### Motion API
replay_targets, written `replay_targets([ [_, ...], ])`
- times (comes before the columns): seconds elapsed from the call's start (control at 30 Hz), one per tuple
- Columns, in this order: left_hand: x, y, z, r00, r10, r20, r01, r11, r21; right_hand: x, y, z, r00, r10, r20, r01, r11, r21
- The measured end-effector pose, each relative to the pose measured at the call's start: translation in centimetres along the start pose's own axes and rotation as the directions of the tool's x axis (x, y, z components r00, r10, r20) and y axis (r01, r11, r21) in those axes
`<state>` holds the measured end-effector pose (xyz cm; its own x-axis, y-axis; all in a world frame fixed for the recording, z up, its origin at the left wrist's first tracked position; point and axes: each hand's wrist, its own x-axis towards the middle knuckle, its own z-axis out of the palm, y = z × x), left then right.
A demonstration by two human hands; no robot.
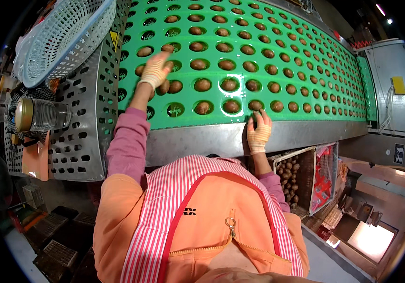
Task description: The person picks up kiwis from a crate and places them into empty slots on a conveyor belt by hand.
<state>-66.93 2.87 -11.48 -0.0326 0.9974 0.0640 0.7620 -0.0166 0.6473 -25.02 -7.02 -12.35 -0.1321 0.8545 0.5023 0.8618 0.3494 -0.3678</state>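
Observation:
A green film (188, 61) with rows of oval pockets covers the machine bed. Most pockets hold a brown egg (203, 84). My left hand (155, 71), in a striped fingerless glove, hangs low over the pockets at the left end. Its fingertips are by an egg (167, 48) at a pocket's edge; they are slightly smeared and partly turned away, so its grip is unclear. Loose eggs (175, 87) sit beside and under that wrist. My right hand (259, 132), gloved alike, rests at the near edge, fingers stretched out and apart, tips by an egg (255, 104).
A perforated metal plate (82, 141) on the left carries a pale blue plastic basket (65, 40) and a glass jar (47, 114) with a gold lid. Below the bed at right stands a crate (313, 177) of eggs and red packets. A metal cabinet (391, 70) closes the right end.

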Motion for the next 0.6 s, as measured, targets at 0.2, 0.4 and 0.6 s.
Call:
replay_targets([
  [0.2,-6.8,4.8,-1.6,0.949,-0.236,0.211,0.146,0.917,0.370,-0.2,0.4,0.5,1.000,-0.009,-0.014,0.009,1.000,0.005],
  [0.4,-10.5,4.2,0.8,1.000,0.006,-0.003,-0.005,0.973,0.230,-0.3,0.4,0.2,1.000,-0.026,-0.010,0.026,1.000,0.007],
  [0.6,-14.2,3.0,2.5,0.958,0.283,0.032,-0.285,0.956,0.065,-0.1,0.0,0.3,1.000,0.009,0.001,-0.009,1.000,-0.008],
])
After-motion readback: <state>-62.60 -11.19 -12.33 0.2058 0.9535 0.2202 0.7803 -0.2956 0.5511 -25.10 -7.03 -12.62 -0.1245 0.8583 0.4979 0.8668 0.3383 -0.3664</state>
